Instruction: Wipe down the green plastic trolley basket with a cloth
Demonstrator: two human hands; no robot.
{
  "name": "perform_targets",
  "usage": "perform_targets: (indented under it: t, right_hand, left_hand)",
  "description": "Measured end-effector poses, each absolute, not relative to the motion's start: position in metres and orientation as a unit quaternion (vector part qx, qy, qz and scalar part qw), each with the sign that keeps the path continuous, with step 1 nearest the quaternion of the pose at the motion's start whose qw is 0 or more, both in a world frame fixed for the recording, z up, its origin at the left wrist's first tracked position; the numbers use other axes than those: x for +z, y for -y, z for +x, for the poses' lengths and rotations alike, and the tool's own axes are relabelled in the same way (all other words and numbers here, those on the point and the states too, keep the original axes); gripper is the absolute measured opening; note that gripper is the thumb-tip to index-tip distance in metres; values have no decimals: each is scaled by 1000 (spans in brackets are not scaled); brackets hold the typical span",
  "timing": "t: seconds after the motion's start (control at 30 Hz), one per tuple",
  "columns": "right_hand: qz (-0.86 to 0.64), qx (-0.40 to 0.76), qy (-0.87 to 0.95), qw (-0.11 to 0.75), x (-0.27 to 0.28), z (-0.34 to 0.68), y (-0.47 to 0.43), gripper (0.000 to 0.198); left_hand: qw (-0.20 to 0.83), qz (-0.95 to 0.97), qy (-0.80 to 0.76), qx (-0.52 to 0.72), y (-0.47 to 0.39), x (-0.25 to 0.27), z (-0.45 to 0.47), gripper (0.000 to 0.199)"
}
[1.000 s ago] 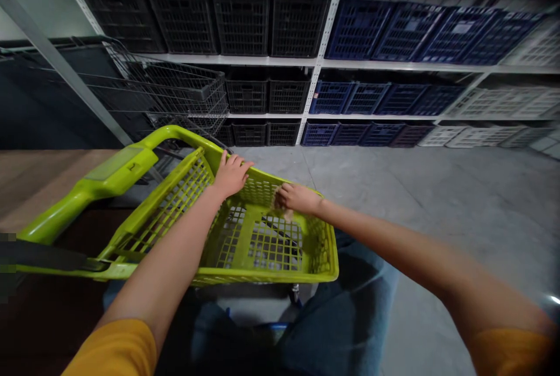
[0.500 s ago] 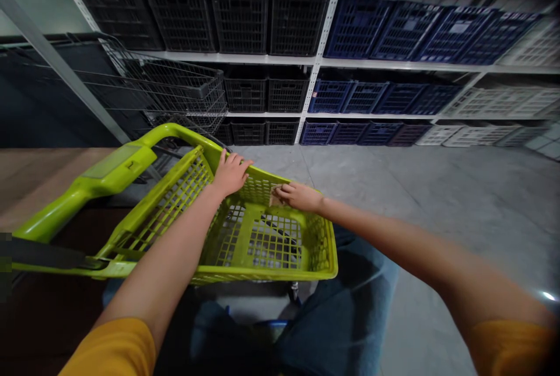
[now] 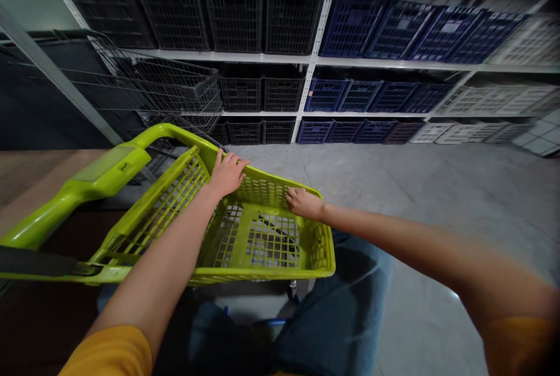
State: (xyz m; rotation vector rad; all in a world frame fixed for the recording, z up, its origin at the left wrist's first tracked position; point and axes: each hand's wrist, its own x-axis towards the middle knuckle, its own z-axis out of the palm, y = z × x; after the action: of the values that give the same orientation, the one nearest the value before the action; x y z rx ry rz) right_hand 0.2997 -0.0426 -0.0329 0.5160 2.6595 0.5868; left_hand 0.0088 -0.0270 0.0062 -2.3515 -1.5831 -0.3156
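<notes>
A lime-green plastic shopping cart (image 3: pixel 245 274) stands in front of me, its perforated basket bare inside. My left hand (image 3: pixel 227 174) grips the basket's far rim, fingers over the top edge and thumb on the inner side. Inside the basket, my right hand (image 3: pixel 301 202) is closed against the far wall close to the front corner. A brown cloth showed in those fingers half a second ago; now the hand hides it.
Behind the cart, white metal shelving (image 3: pixel 308 87) carries rows of black crates (image 3: pixel 234 19), blue crates (image 3: pixel 352 26) and white crates (image 3: pixel 476 99). A dark wire cart (image 3: pixel 188 90) stands at the back left. Grey concrete floor (image 3: pixel 437 189) stretches right.
My right hand has slid right along the basket's far wall, and the brown cloth has gone out of sight beneath it. My left hand keeps its place on the rim.
</notes>
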Motion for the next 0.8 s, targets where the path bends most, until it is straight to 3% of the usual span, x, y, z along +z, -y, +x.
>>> perform_targets:
  t: [0.13,0.33,0.53,0.8]
  right_hand:
    - [192,178,-939,222,-25,302,44,22]
    - [186,192,-956,124,0,294,37,28]
    - [239,115,-935,234,-42,310,47,21]
    - [368,49,-896,242,-75,290,41,22]
  left_hand:
    - [144,-813,553,-110,27,6,9,44]
    - [140,-815,552,-113,29,8,9,43]
    - [123,-829,534,-112,27,15,-1,44]
    - [152,-774,591,-169,34,21,-38,50]
